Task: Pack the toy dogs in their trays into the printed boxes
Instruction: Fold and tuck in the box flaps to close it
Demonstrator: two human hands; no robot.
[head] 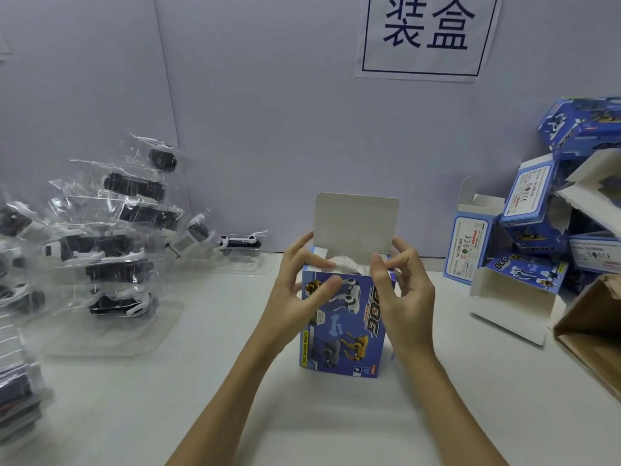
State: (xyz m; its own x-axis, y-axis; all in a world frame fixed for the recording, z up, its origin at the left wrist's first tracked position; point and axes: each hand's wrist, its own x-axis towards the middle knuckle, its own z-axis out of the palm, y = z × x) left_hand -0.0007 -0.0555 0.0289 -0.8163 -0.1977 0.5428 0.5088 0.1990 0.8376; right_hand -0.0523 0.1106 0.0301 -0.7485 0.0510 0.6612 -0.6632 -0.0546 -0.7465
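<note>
**Box loaded, top about to be closed**

At the centre of the frame a printed box stands upright on the desk, its white lid flap raised straight up behind the open top. Something pale and rounded shows just inside the mouth; it looks like a toy dog in its tray, though most of it is hidden by the box wall and the fingers.

The left hand holds the box's upper left corner, thumb laid across the printed front and fingers curled over the rim. The right hand is at the upper right corner, its thumb and forefinger pinching what seems to be the side flap there.

My reading is that the insert is already seated and the closing step is in hand. The next move would call for folding both side flaps inward, then bringing the tall lid flap down and tucking its tongue in behind the front wall, with the box kept steady.

At the left of the frame a stack of trayed dogs waits; at the right a heap of boxes lies beside a brown carton
</note>
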